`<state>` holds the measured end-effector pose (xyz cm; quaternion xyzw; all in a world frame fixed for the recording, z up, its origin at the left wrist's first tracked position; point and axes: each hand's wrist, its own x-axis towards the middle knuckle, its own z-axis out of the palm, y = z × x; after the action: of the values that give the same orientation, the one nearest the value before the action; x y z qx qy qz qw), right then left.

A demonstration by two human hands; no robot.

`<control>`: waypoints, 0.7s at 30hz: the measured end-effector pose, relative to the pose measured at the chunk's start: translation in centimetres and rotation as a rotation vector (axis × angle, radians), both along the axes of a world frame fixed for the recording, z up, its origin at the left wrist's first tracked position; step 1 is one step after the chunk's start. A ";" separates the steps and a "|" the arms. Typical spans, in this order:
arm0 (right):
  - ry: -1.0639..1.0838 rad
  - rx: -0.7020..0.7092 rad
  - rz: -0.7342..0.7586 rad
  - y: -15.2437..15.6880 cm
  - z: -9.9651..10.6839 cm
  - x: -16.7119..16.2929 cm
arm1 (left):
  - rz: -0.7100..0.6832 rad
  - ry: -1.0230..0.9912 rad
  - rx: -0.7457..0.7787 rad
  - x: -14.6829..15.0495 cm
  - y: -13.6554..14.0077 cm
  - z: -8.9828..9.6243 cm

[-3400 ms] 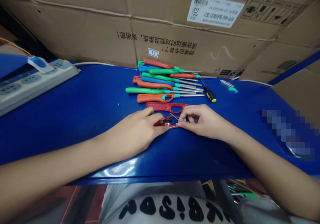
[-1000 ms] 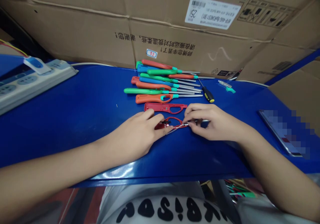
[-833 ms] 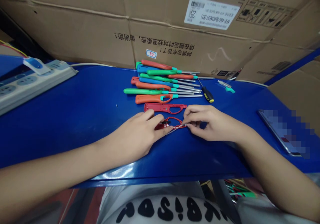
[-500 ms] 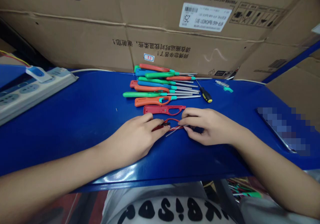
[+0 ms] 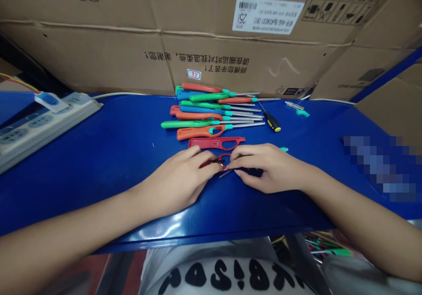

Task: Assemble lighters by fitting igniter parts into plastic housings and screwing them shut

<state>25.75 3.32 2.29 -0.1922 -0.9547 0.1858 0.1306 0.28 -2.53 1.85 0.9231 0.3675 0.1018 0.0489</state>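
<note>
In the head view, my left hand (image 5: pixel 184 172) is closed with its fingertips on an opened red lighter casing half (image 5: pixel 224 156) lying on the table. Dark inner parts show at its fingertips, mostly covered. My right hand (image 5: pixel 270 167) is closed in a pinch beside it, at the end of a thin grey wire-like piece (image 5: pixel 226 173) that slants down to the left. Just beyond the hands lies the other red casing half (image 5: pixel 214 143), hollow side up. A small teal tip (image 5: pixel 284 149) shows behind my right hand.
Several assembled long-nosed lighters (image 5: pixel 201 132) lie in a pile towards the back. Right of them are a black and yellow screwdriver (image 5: pixel 273 122) and a clear and teal piece (image 5: pixel 296 107). A power strip (image 5: pixel 49 119) sits at left. A small screw (image 5: pixel 153 145) lies on the blue table (image 5: pixel 115 163). A cardboard box (image 5: pixel 115 66) stands behind.
My right hand has moved slightly left, bringing its fingertips closer to my left ones. The teal tip behind it has come into sight. The camera view has shifted a little.
</note>
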 end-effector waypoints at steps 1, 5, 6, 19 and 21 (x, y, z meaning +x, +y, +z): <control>-0.006 0.010 0.003 0.0 0.0 0.0 | -0.002 -0.001 -0.002 0.0 0.0 0.0; 0.011 0.027 0.003 0.0 0.0 0.0 | -0.018 0.011 -0.009 -0.1 -0.1 0.0; 0.021 0.023 0.005 0.0 -0.1 0.0 | -0.021 0.013 -0.011 -0.2 -0.1 -0.1; 0.043 0.046 0.009 -0.2 0.3 -0.1 | -0.004 0.001 0.003 -0.2 0.0 0.0; 0.138 0.063 -0.048 0.9 0.4 0.3 | -0.004 0.000 0.014 -0.2 -0.1 0.0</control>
<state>26.03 4.21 2.66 -0.1974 -0.9440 0.1651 0.2066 0.08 -2.59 1.82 0.9242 0.3649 0.1042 0.0426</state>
